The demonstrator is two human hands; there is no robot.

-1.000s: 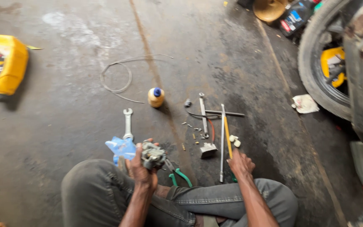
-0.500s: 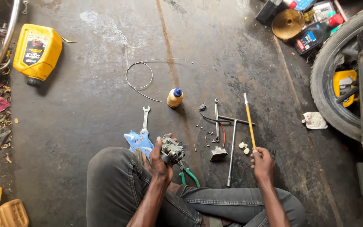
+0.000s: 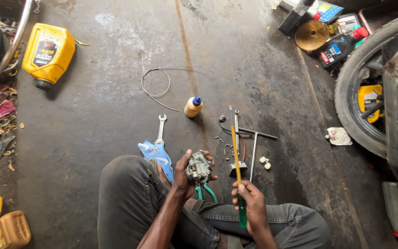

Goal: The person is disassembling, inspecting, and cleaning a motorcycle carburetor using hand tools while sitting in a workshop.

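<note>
Right hand (image 3: pixel 249 203) fist-grips screwdriver (image 3: pixel 237 166), long axis near vertical, tip pointing away over the floor (image 3: pixel 116 115). Left hand (image 3: pixel 183 173) closed around carburetor (image 3: pixel 198 169).

A yellow oil jug (image 3: pixel 48 53) lies on its side on the stained concrete floor (image 3: pixel 107 120). Nearer the middle sit a loop of thin wire (image 3: pixel 158 83), a small blue-capped bottle (image 3: pixel 193 106) and a spanner (image 3: pixel 160 129) (beside a blue plastic bag (image 3: pixel 155 154)). A motorcycle wheel (image 3: pixel 353 99) stands at the right edge.
</note>
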